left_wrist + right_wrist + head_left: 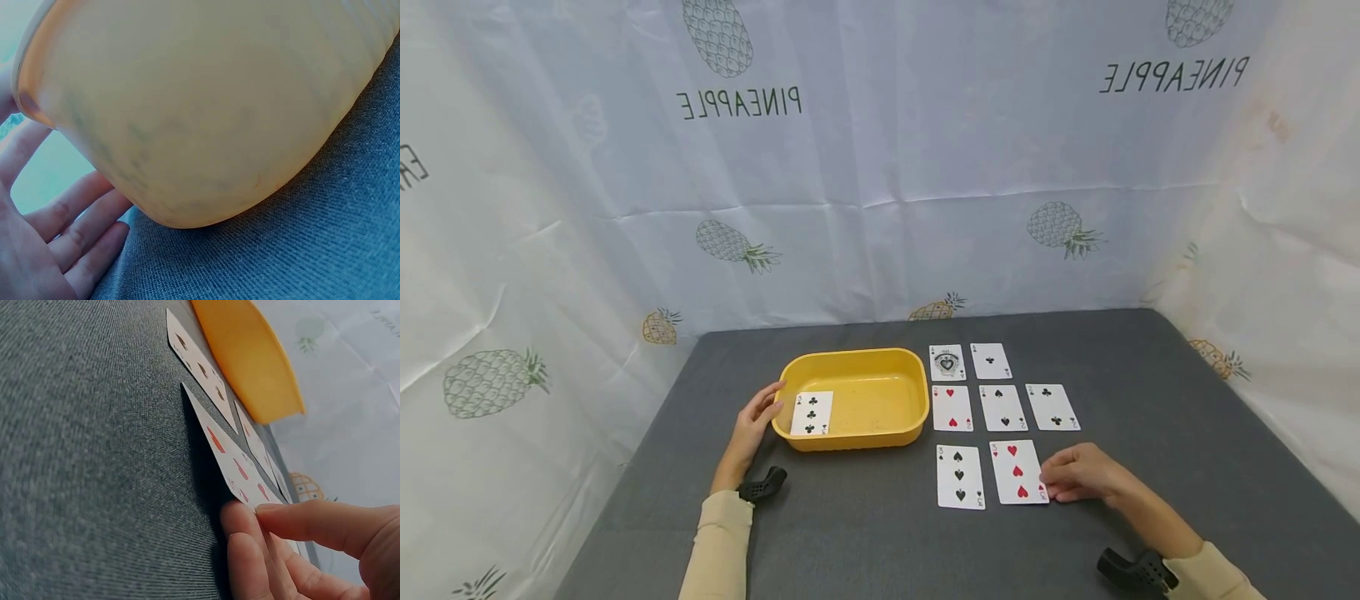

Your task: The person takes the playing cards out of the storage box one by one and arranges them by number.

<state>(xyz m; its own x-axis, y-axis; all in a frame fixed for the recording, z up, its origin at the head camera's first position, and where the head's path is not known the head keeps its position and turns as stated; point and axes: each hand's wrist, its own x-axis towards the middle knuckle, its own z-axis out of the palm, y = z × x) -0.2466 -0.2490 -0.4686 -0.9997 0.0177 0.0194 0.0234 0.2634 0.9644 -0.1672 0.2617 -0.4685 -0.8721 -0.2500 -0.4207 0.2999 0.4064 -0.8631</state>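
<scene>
My left hand (754,419) holds the left end of a yellow plastic tray (852,440), thumb over the rim and the other fingers spread along the outer wall. Inside the tray's left part lies a three of clubs (812,413), face up. My right hand (1086,473) pinches the lower right corner of a three of hearts (1018,472) between thumb and fingers. The right wrist view shows that card (234,456) tilted, its held side raised off the cloth with a shadow below. Left of it is a three of spades (959,477).
Above lie a two of hearts (952,408), a two of spades (1002,408) and a two of clubs (1053,407). An ace of spades (947,362) and an ace of clubs (991,361) form the far row. Dark grey cloth (865,533) covers the table, with pineapple-print curtains (880,167) around.
</scene>
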